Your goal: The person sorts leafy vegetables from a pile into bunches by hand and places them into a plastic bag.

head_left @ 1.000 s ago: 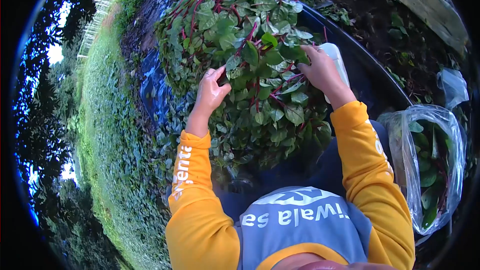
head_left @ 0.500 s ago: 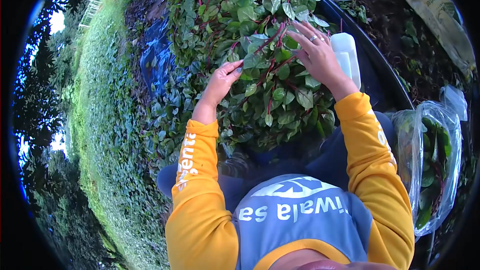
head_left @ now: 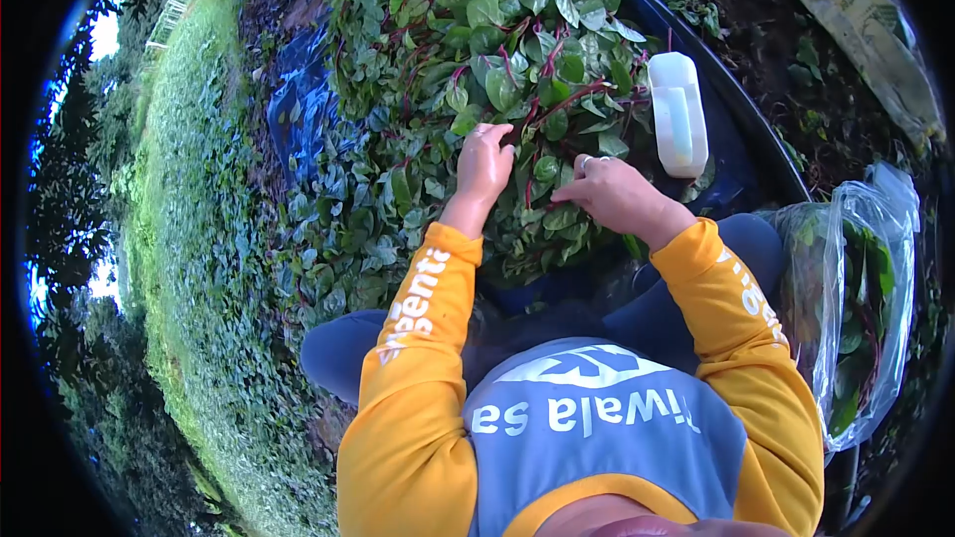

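A large heap of leafy greens with red stems, which looks like Malabar spinach (head_left: 487,15), spreads out in front of me. My left hand (head_left: 484,167) is over the near part of the heap, its fingers curled toward the thumb; what they hold, if anything, I cannot make out. To its right, my right hand (head_left: 617,194), with a ring on one finger, pinches at a red stem low among the leaves. The fingertips of the two hands are a short way apart. Just beyond my right hand stands a white cut-open plastic jug (head_left: 661,139), with something pale inside.
At my right side sits a clear plastic bag (head_left: 828,328) with more greens in it. A pale sack (head_left: 846,10) lies at the upper right. Blue plastic sheeting (head_left: 298,104) shows left of the heap, and a grassy strip (head_left: 189,239) runs along the far left.
My right hand has come down toward me from the top of the heap, away from the jug, and its spread fingers have closed. My left hand has moved right, closer to it.
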